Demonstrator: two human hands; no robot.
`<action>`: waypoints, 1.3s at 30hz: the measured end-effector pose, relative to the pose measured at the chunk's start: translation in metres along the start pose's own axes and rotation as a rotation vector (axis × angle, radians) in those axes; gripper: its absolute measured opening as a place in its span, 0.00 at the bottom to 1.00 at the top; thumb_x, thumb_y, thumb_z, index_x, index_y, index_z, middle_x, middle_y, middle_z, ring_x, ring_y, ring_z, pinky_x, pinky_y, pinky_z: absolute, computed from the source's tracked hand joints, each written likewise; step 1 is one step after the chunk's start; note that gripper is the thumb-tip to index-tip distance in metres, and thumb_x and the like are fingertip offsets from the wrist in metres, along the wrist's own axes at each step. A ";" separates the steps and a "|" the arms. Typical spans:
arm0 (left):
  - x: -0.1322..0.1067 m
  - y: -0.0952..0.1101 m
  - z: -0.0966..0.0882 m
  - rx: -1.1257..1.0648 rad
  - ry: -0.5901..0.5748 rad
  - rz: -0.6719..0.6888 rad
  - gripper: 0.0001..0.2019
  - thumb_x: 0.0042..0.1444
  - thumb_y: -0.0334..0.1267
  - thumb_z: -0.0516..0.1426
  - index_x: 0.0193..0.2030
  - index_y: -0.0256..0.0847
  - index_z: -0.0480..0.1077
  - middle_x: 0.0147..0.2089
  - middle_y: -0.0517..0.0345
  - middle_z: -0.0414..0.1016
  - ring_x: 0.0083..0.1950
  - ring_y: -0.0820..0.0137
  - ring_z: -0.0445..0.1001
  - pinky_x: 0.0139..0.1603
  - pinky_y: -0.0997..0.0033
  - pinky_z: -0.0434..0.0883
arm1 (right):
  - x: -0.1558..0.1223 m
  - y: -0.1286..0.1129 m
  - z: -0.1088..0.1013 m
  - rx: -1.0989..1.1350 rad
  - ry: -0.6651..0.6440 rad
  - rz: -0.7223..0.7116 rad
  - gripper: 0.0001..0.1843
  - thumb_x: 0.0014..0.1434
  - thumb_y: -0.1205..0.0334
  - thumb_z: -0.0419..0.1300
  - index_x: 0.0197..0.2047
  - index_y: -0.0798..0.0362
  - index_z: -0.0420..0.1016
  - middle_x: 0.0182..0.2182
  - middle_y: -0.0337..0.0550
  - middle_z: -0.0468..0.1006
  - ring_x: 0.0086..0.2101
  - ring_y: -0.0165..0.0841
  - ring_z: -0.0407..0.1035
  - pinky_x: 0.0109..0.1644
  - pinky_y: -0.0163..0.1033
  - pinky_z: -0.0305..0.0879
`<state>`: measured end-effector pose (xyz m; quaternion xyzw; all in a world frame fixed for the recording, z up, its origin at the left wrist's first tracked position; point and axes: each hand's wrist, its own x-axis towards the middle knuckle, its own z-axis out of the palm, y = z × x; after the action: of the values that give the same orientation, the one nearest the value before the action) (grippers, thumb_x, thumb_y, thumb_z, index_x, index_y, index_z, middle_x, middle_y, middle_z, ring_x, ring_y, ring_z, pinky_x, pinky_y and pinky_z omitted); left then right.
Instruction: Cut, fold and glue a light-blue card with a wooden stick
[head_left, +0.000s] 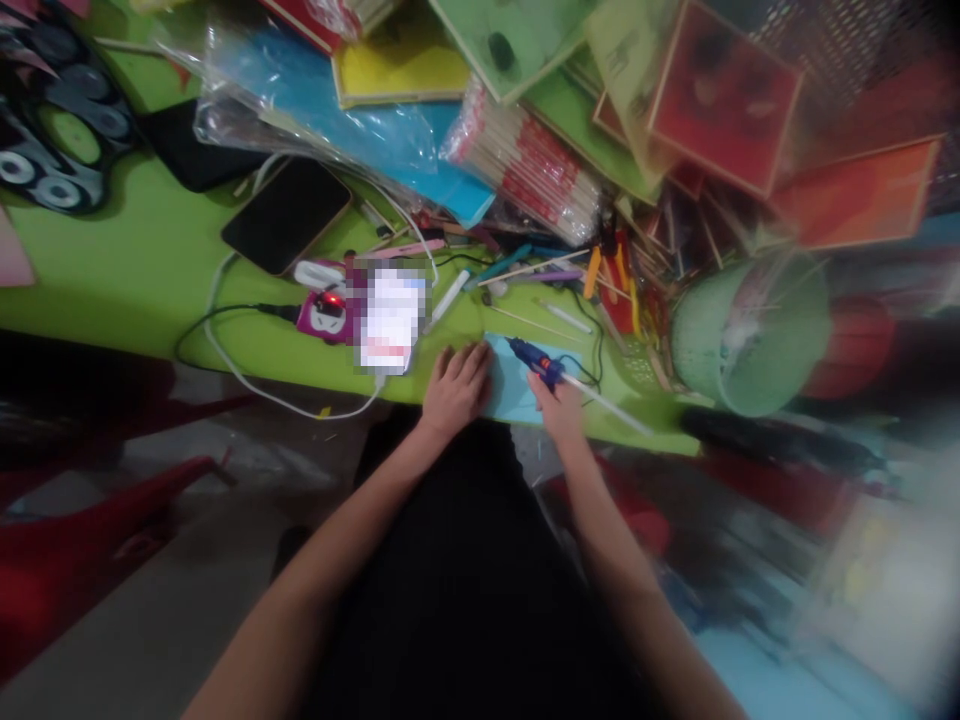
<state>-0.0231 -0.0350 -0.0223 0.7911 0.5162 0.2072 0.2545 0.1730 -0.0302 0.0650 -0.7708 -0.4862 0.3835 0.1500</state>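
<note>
On the left of the green tabletop (150,270), a dark phone (286,215) lies near a magenta power strip (313,322); just right of it is a lit phone (390,325) with a cable at its lower end. Next, the left hand (454,388) rests palm down, fingers extended and gripping nothing visible, at the left edge of a light-blue sheet (506,385) lying at the tabletop's near edge. The right hand (559,402) has its fingers closed around a blue glue gun (538,362), nozzle over the sheet's upper left, a pale glue stick (611,406) jutting from its rear. The step in hand looks like gluing on the sheet; the next move calls for a steady nozzle and a sheet kept flat. Farther right stands a pale-green bucket (750,335).
</note>
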 end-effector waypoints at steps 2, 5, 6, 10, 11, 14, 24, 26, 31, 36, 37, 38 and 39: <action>0.000 0.000 -0.001 0.008 0.002 0.003 0.28 0.71 0.39 0.49 0.77 0.42 0.58 0.75 0.46 0.65 0.74 0.53 0.65 0.77 0.39 0.55 | 0.000 0.001 0.001 0.003 0.019 0.015 0.25 0.61 0.34 0.57 0.32 0.49 0.75 0.19 0.38 0.69 0.28 0.38 0.70 0.34 0.42 0.65; 0.000 0.000 -0.001 0.007 -0.003 0.001 0.28 0.71 0.39 0.49 0.76 0.42 0.59 0.74 0.46 0.65 0.74 0.53 0.65 0.77 0.39 0.55 | -0.001 0.005 -0.003 0.016 0.051 0.042 0.25 0.60 0.34 0.58 0.31 0.49 0.75 0.19 0.38 0.69 0.28 0.38 0.70 0.35 0.42 0.66; 0.000 0.000 -0.002 0.004 -0.005 0.000 0.28 0.71 0.39 0.50 0.76 0.42 0.59 0.74 0.46 0.65 0.74 0.53 0.65 0.77 0.39 0.55 | -0.001 0.006 -0.004 0.019 0.061 0.051 0.25 0.60 0.34 0.58 0.31 0.48 0.74 0.19 0.38 0.69 0.27 0.38 0.69 0.35 0.42 0.66; 0.001 0.000 -0.002 -0.003 -0.002 -0.005 0.27 0.71 0.38 0.50 0.76 0.42 0.60 0.75 0.47 0.65 0.74 0.53 0.64 0.78 0.39 0.55 | -0.003 0.005 -0.009 0.025 0.068 0.085 0.26 0.59 0.33 0.57 0.30 0.48 0.72 0.18 0.36 0.67 0.22 0.35 0.65 0.33 0.42 0.65; 0.001 0.000 -0.002 -0.003 -0.002 -0.006 0.27 0.71 0.38 0.50 0.76 0.42 0.60 0.74 0.47 0.65 0.74 0.53 0.64 0.78 0.39 0.55 | -0.004 0.004 -0.009 0.029 0.061 0.089 0.26 0.59 0.32 0.57 0.30 0.48 0.72 0.18 0.35 0.67 0.21 0.34 0.65 0.32 0.42 0.64; 0.001 0.000 -0.002 0.002 -0.004 -0.006 0.27 0.71 0.38 0.50 0.76 0.42 0.60 0.74 0.47 0.65 0.74 0.53 0.66 0.77 0.40 0.55 | -0.004 0.001 -0.006 0.054 0.045 0.085 0.26 0.59 0.32 0.58 0.31 0.48 0.71 0.17 0.34 0.66 0.21 0.34 0.64 0.32 0.41 0.63; 0.001 0.000 -0.001 0.028 0.033 0.010 0.27 0.72 0.39 0.51 0.75 0.42 0.61 0.74 0.47 0.66 0.74 0.54 0.66 0.78 0.42 0.55 | -0.006 0.009 -0.011 0.056 0.080 0.113 0.27 0.57 0.31 0.58 0.28 0.48 0.71 0.17 0.35 0.67 0.21 0.33 0.63 0.31 0.41 0.61; 0.001 0.000 -0.001 0.019 0.034 0.007 0.27 0.72 0.39 0.50 0.76 0.43 0.60 0.74 0.47 0.66 0.74 0.54 0.66 0.78 0.42 0.55 | -0.006 0.009 -0.011 0.059 0.083 0.112 0.27 0.57 0.31 0.58 0.28 0.49 0.71 0.18 0.35 0.67 0.21 0.33 0.63 0.31 0.40 0.62; 0.001 0.000 -0.002 0.010 0.022 -0.001 0.27 0.72 0.39 0.51 0.76 0.43 0.61 0.73 0.46 0.66 0.74 0.54 0.66 0.77 0.42 0.55 | -0.006 0.009 -0.008 0.056 0.085 0.075 0.25 0.59 0.34 0.58 0.30 0.49 0.73 0.18 0.37 0.67 0.25 0.36 0.66 0.33 0.41 0.62; 0.002 0.000 -0.002 0.018 0.030 0.006 0.26 0.72 0.39 0.51 0.75 0.42 0.61 0.73 0.47 0.67 0.74 0.54 0.66 0.78 0.42 0.54 | -0.006 0.012 -0.010 0.043 0.095 0.091 0.24 0.58 0.35 0.59 0.31 0.49 0.74 0.19 0.38 0.68 0.26 0.37 0.67 0.33 0.41 0.61; 0.002 0.000 -0.002 0.019 0.031 0.004 0.26 0.72 0.39 0.51 0.75 0.42 0.62 0.73 0.47 0.67 0.74 0.55 0.66 0.78 0.42 0.54 | -0.005 0.013 -0.010 0.039 0.101 0.097 0.24 0.58 0.35 0.59 0.30 0.49 0.74 0.20 0.38 0.68 0.26 0.36 0.67 0.33 0.41 0.61; 0.002 0.000 -0.002 0.019 0.033 0.003 0.26 0.72 0.39 0.51 0.75 0.42 0.62 0.73 0.47 0.67 0.74 0.55 0.66 0.78 0.42 0.54 | -0.005 0.014 -0.011 0.036 0.105 0.099 0.24 0.58 0.35 0.59 0.30 0.49 0.74 0.20 0.38 0.69 0.26 0.37 0.67 0.33 0.41 0.61; 0.002 0.000 -0.002 0.020 0.034 0.002 0.26 0.72 0.39 0.51 0.75 0.42 0.62 0.73 0.47 0.67 0.73 0.55 0.66 0.78 0.42 0.54 | -0.005 0.014 -0.011 0.037 0.108 0.095 0.24 0.59 0.35 0.59 0.30 0.49 0.74 0.20 0.38 0.69 0.27 0.37 0.67 0.34 0.41 0.62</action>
<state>-0.0234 -0.0333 -0.0205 0.7904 0.5217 0.2158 0.2378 0.1886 -0.0397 0.0661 -0.8096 -0.4330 0.3569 0.1719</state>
